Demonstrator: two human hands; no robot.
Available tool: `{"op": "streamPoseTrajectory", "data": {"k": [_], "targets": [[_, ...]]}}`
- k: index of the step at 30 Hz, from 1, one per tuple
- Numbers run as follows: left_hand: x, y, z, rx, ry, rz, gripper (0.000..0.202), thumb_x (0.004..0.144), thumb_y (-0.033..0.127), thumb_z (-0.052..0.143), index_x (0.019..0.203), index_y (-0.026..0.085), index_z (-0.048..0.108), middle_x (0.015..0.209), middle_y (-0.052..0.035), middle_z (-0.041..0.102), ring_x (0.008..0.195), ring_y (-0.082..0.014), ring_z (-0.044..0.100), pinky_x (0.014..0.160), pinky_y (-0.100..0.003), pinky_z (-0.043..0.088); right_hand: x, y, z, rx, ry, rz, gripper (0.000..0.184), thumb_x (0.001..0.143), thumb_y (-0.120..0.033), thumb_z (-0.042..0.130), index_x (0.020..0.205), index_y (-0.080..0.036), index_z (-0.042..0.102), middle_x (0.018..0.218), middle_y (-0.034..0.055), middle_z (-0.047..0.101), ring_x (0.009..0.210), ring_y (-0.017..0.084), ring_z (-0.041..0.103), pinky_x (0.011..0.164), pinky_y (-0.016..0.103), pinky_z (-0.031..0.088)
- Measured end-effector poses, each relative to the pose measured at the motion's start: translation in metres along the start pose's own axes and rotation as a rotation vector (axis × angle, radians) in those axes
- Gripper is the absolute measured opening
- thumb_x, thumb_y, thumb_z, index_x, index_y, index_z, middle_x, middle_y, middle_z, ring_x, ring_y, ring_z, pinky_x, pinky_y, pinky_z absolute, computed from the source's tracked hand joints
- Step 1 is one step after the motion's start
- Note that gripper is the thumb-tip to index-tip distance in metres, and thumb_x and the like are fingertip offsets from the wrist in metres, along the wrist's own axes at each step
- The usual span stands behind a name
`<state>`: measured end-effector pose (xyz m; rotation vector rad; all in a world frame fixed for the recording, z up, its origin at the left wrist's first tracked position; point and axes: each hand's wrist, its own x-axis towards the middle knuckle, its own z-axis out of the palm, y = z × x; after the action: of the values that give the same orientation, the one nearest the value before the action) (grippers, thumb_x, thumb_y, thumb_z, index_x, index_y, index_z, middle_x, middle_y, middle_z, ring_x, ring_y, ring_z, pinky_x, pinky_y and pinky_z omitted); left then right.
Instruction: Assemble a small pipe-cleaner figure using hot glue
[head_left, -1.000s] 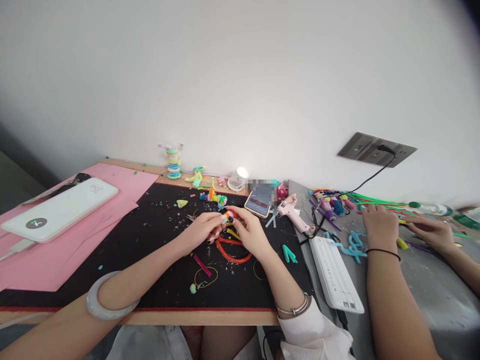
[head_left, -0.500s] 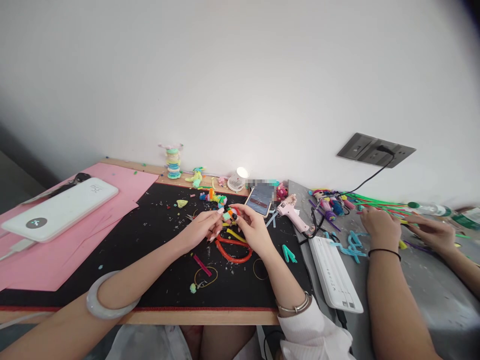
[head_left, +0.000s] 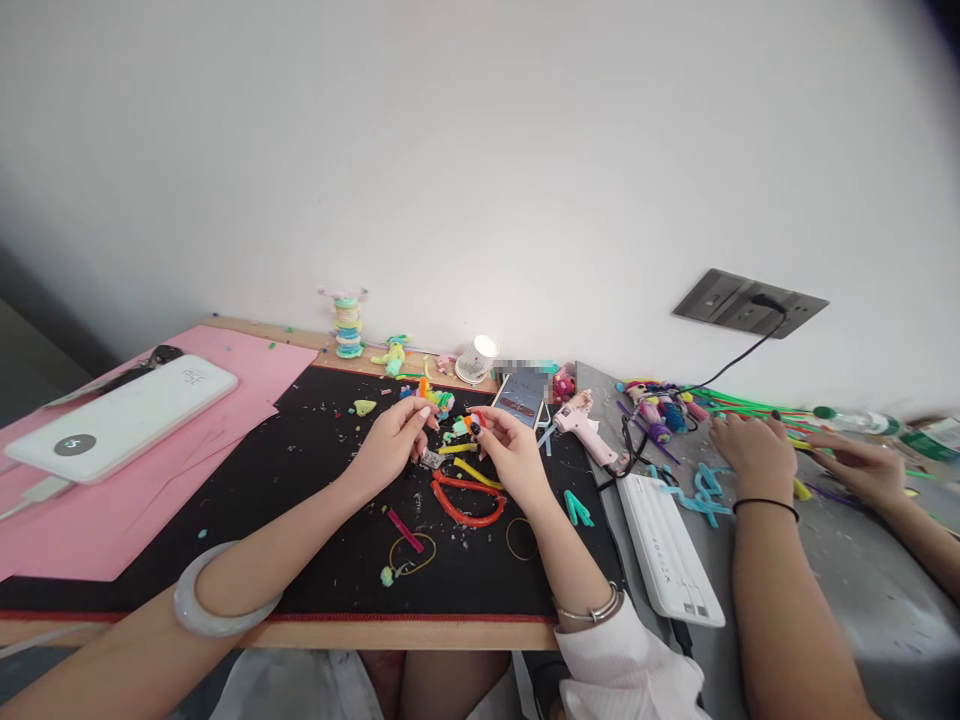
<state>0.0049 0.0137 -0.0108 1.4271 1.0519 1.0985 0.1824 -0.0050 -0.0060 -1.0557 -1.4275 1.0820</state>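
My right hand (head_left: 516, 450) pinches a small pipe-cleaner piece (head_left: 463, 427) of green, white and orange, with a black spot at its edge. To its left, my left hand (head_left: 396, 438) is closed, thumb against fingers; what it holds, if anything, is hidden. A small grey object (head_left: 432, 459) shows just below the left fingertips; whether they touch it I cannot tell. Behind that hand lies a multicoloured pipe-cleaner piece (head_left: 442, 402). Between and below my hands are yellow pipe-cleaner lengths (head_left: 474, 472) and a bent orange-red one (head_left: 469, 517) on the black mat (head_left: 315, 540).
A pink glue gun (head_left: 589, 425), phone (head_left: 523, 395) and paper cup (head_left: 477, 358) stand behind. White power strip (head_left: 667, 550) lies to the right, near a co-worker's hands (head_left: 754, 450) and pipe cleaners. Pink sheets (head_left: 142, 530) and a white power bank (head_left: 124, 415) lie left.
My hands have drawn apart; the left moved left, away from the small piece, which stays in my right hand. The grey object now shows between them. The co-worker's hands shifted slightly left.
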Motion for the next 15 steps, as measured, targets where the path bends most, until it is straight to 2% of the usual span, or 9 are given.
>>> {"op": "streamPoseTrajectory", "data": {"k": [4,8,15], "targets": [[-0.0007,0.0012,-0.0016,0.024,0.011,-0.001,0.024,0.082,0.04,0.045,0.081,0.017,0.053,0.068,0.0017,0.053,0.047,-0.0083,0.046,0.047,-0.022,0.039,-0.0003,0.0002,-0.0001,-0.001,-0.003,0.002,0.025,0.079,-0.024,0.055,0.102,-0.018,0.06,0.083,0.0032,0.06,0.066,0.012,0.052,0.054,0.021,0.041],[-0.0033,0.0053,-0.0026,0.099,0.033,0.022,0.027,0.082,0.04,0.047,0.069,0.017,0.051,0.052,0.0041,0.047,0.047,-0.009,0.044,0.051,-0.022,0.037,0.0,-0.0012,0.0007,-0.005,-0.006,0.003,0.025,0.079,-0.024,0.054,0.102,-0.017,0.06,0.081,0.0029,0.059,0.064,0.011,0.05,0.054,0.021,0.041],[-0.005,0.0083,-0.0017,0.074,-0.013,0.064,0.025,0.081,0.039,0.048,0.068,0.018,0.048,0.053,0.0047,0.046,0.046,-0.0091,0.042,0.051,-0.022,0.036,-0.0005,-0.0055,0.0015,-0.012,-0.012,0.018,0.025,0.077,-0.025,0.055,0.1,-0.017,0.061,0.082,0.0035,0.061,0.064,0.011,0.051,0.054,0.022,0.042]]}}
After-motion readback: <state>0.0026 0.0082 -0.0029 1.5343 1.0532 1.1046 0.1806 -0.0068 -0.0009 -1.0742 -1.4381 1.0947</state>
